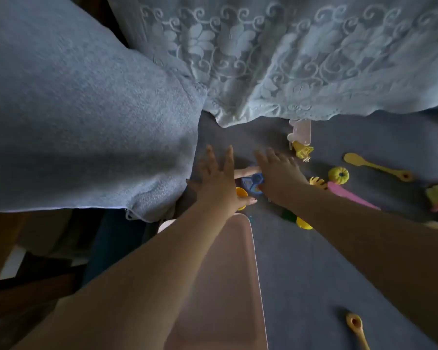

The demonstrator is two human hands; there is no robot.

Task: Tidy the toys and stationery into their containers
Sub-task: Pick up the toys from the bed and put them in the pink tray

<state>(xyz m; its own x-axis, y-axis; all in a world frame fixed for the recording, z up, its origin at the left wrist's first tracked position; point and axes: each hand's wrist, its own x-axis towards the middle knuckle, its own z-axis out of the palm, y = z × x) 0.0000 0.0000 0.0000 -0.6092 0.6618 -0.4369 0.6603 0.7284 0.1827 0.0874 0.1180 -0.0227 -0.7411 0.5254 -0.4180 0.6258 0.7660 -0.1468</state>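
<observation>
Both hands spread open: left hand (216,178) and right hand (280,173) reaching over blue toy (253,181) between them, orange cup (242,194) under left palm. Pink bin (228,286) below wrists. Risk: knocking toys off the blurred, crowded surface.

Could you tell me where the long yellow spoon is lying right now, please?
In the head view, the long yellow spoon lies flat on the grey surface at far right, just beyond the round yellow toy and right hand.
</observation>
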